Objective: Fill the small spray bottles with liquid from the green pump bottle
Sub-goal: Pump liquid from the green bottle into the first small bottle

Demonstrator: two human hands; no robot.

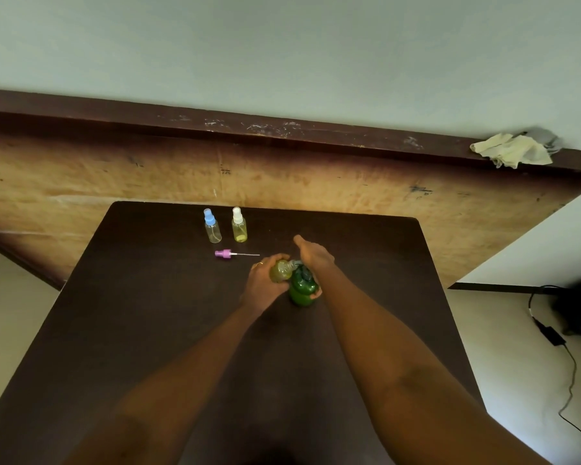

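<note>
The green pump bottle (302, 288) stands on the dark table (148, 330). My right hand (312, 255) rests over its pump head, thumb stretched forward, with fingers curled round the bottle's far side. My left hand (264, 280) grips an uncapped small bottle (279, 270) with yellowish liquid, tilted against the pump's spout. A purple spray cap (224, 253) with its thin dip tube lies on the table to the left. Behind it stand two capped spray bottles: one with a blue cap (212, 227) that looks clear, one with a white cap (239, 226) holding yellowish liquid.
A large wooden board (282, 176) leans behind the table against the wall. A crumpled cloth (512, 151) lies on its top edge at the right. A black cable and power adapter (550, 335) trail on the floor to the right.
</note>
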